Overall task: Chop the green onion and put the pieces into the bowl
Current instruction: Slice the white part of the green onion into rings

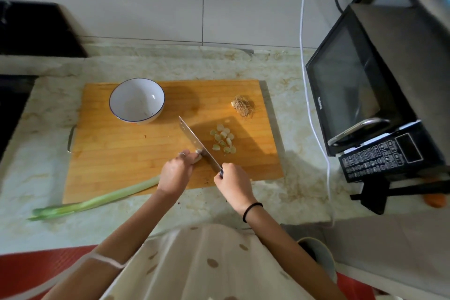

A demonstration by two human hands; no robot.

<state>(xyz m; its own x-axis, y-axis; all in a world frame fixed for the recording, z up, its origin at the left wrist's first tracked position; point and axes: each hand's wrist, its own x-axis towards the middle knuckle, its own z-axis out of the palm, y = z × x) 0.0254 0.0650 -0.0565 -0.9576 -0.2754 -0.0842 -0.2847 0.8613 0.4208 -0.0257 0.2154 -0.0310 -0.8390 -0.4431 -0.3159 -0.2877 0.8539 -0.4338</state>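
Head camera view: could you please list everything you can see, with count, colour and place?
cutting board: one, orange-brown wood, centre of the counter
bowl: one, white with blue rim, board's far left
green onion: one, pale green, across the board's near-left edge onto the counter
cut pieces: a small pile, pale green, on the board right of the blade
root end: one, tan, board's far right
knife: one, steel, at the onion's cut end
microwave: one, black, right
counter: pale marble
left hand: holding the onion
right hand: gripping the knife handle

Cream polka-dot garment [207, 263], black band [252, 210] on right wrist, ring [181, 153] on left hand [176, 173]
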